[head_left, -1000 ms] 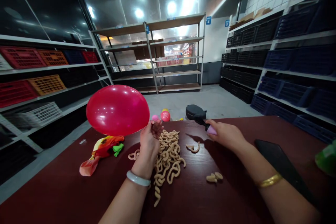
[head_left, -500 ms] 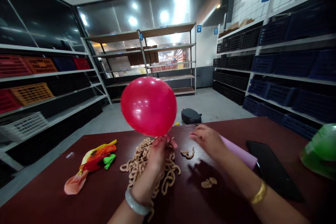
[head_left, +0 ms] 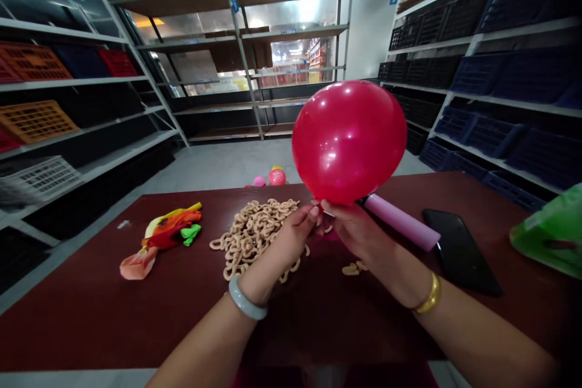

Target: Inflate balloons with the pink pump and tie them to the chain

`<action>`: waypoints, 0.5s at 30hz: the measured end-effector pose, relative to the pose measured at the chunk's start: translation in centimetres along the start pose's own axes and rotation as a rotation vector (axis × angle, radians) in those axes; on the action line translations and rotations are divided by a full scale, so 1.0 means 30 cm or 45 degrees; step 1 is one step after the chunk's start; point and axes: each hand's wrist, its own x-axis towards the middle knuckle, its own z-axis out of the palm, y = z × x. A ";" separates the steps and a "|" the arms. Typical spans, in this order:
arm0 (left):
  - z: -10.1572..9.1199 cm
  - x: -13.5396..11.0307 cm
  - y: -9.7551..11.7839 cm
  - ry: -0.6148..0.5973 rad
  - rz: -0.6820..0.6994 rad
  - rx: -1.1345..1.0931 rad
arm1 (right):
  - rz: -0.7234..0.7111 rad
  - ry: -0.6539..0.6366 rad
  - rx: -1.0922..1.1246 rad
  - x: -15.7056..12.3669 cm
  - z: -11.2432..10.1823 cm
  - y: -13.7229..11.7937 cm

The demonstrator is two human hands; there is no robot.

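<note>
An inflated red balloon (head_left: pixel 349 139) stands over my two hands at the middle of the table. Its neck is pinched by my left hand (head_left: pixel 297 227), whose fingers are closed. My right hand (head_left: pixel 350 224) meets it right under the balloon, fingers closed around the neck area; the exact grip is partly hidden. Left of my hands lies a heap of beige rubber-like loops (head_left: pixel 257 236). A few loose beige loops (head_left: pixel 352 268) lie beneath my right wrist. Behind my right hand rests a lilac balloon pump (head_left: pixel 404 221).
Flat balloons (head_left: pixel 170 227) in yellow, orange, red and green lie on the left of the dark red table (head_left: pixel 91 315). A black tablet-like slab (head_left: pixel 461 248) and a green bag (head_left: pixel 552 230) are on the right. Small inflated balloons (head_left: pixel 276 177) sit on the floor beyond. Shelves with crates surround the room.
The balloon has moved right with my left hand. My right hand has come in from the right to join it at the neck. The view has tilted downward.
</note>
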 end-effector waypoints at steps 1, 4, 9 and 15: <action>0.003 -0.001 -0.002 0.031 -0.017 -0.068 | -0.012 -0.011 0.001 0.001 0.000 -0.002; 0.012 -0.003 -0.005 0.091 -0.107 -0.292 | -0.050 -0.016 -0.029 -0.003 0.002 -0.012; 0.012 -0.001 0.001 0.119 -0.300 -0.532 | -0.059 0.014 -0.061 -0.011 0.013 -0.029; -0.027 0.012 -0.002 0.143 -0.202 -0.335 | -0.084 0.123 -0.074 0.014 0.028 -0.040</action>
